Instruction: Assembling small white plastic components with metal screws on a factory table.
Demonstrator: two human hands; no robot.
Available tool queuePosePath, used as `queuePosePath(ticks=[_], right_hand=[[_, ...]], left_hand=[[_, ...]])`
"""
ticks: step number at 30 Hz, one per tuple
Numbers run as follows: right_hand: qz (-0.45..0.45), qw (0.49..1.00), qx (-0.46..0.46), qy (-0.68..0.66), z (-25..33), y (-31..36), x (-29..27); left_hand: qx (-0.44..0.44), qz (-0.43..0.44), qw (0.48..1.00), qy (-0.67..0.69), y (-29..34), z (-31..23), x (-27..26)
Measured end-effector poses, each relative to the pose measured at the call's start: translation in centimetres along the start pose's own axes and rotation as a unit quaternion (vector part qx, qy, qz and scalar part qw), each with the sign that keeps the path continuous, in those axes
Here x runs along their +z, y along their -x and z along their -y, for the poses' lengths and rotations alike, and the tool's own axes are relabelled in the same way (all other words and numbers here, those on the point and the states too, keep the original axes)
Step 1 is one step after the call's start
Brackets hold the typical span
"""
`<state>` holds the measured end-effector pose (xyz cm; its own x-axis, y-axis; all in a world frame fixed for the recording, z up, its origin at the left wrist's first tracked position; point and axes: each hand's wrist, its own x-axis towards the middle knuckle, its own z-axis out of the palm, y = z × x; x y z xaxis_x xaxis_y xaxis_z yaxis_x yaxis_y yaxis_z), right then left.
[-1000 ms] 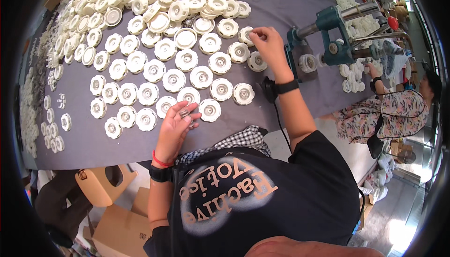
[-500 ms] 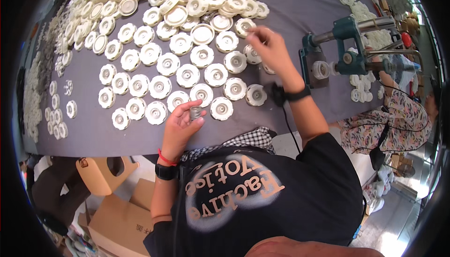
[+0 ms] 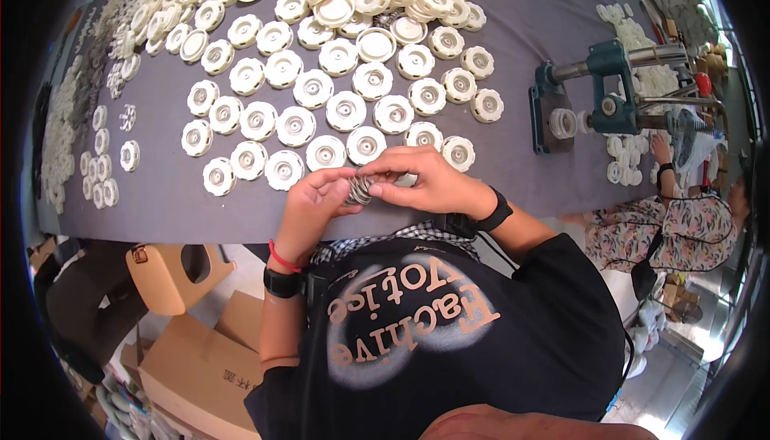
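My left hand (image 3: pixel 315 201) is closed around a small bunch of grey metal coil springs (image 3: pixel 358 192) above the near part of the table. From the right, my right hand (image 3: pixel 429 182) meets it, thumb and fingers pinching at the same springs. Whether one spring is parted from the others cannot be made out. Just beyond my hands lie rows of round white plastic caps (image 3: pixel 346 111) with notched rims, most showing a metal-coloured centre. One cap (image 3: pixel 423 134) lies right behind my right hand.
A big heap of white caps (image 3: pixel 333 8) covers the far left. To the right stands a green hand press (image 3: pixel 607 87) with a clear round part at it. Another person (image 3: pixel 666 227) sits beyond it. Below the table are a tan stool (image 3: pixel 170 283) and a cardboard box (image 3: pixel 192 376).
My right hand has come back from the far right caps to the left hand and now touches the springs. The view has shifted slightly.
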<state>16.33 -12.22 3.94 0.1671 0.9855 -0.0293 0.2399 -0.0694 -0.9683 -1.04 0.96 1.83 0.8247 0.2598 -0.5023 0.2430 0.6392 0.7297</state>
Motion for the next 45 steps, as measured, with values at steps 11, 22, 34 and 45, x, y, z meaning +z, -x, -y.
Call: queuePosePath(ticks=[11, 22, 34, 45], right_hand=[[-0.065, 0.989, 0.057, -0.119, 1.0, -0.5, 1.4], [-0.011, 0.913, 0.23, -0.336, 1.6, -1.6, 2.1], [-0.039, 0.991, 0.095, -0.082, 2.1, -2.3, 4.4], [0.028, 0.947, 0.174, -0.267, 1.4, -2.9, 4.0]], left_hand=[[0.147, 0.019, 0.988, -0.033, 0.7, 1.1, -0.9], [0.312, -0.094, 0.899, -0.294, 1.2, 0.8, -0.8], [0.181, -0.113, 0.965, -0.15, 2.2, 1.5, -1.9], [0.125, 0.016, 0.992, -0.023, 2.7, 1.2, -3.2]])
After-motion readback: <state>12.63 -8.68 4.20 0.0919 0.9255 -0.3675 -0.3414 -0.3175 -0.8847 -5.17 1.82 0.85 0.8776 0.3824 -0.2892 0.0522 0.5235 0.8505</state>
